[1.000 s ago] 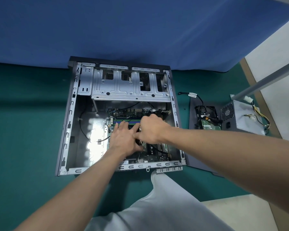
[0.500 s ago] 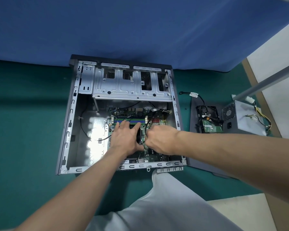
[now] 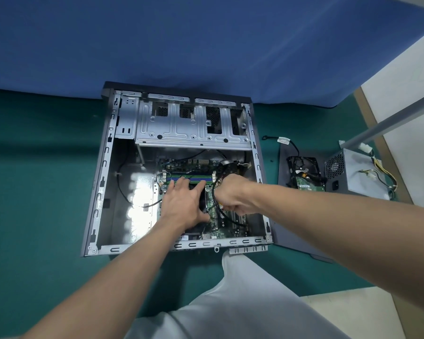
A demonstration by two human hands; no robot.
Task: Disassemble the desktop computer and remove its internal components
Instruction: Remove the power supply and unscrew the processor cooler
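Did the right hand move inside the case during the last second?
Yes. The right hand pulled slightly toward the case's near rim, away from the memory slots, gripping a black cable.

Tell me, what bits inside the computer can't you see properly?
Head view, the only one:
The part under the left hand: the hand covers it.
What the right hand grips, if anything: its curled fingers face away; a black cable loops beside it.
Print on the motherboard: too small to read.
Near end of the hard drive: behind the right forearm.
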